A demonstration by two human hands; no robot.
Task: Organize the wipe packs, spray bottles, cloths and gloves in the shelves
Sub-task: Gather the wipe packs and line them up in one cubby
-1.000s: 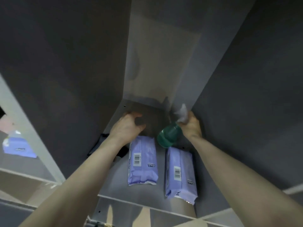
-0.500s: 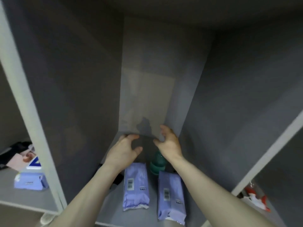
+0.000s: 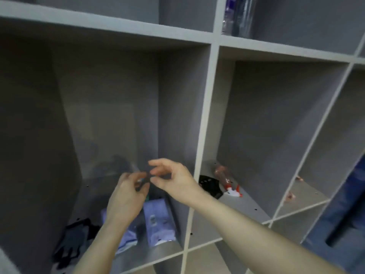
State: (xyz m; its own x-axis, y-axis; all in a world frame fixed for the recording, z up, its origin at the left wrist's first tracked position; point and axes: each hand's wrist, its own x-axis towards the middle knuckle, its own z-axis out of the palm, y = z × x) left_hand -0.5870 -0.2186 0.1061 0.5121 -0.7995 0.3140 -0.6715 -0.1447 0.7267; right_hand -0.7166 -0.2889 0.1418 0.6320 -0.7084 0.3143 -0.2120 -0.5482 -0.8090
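Both hands, left point(image 3: 126, 196) and right point(image 3: 173, 178), hover empty with loosely curled fingers above wipe packs point(image 3: 158, 222) laid flat in the shelf point(image 3: 205, 119), apparently between placements.

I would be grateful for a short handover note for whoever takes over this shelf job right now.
Left hand and right hand: both in front of the left cubby, fingers loosely curled, holding nothing.
Left cubby: two wipe packs lying side by side, dark gloves at the front left.
Next cubby to the right: a spray bottle lying on its side beside a black item.
Done: wipe packs shelved.
Left: spray bottle and the other cubbies appear unsorted.
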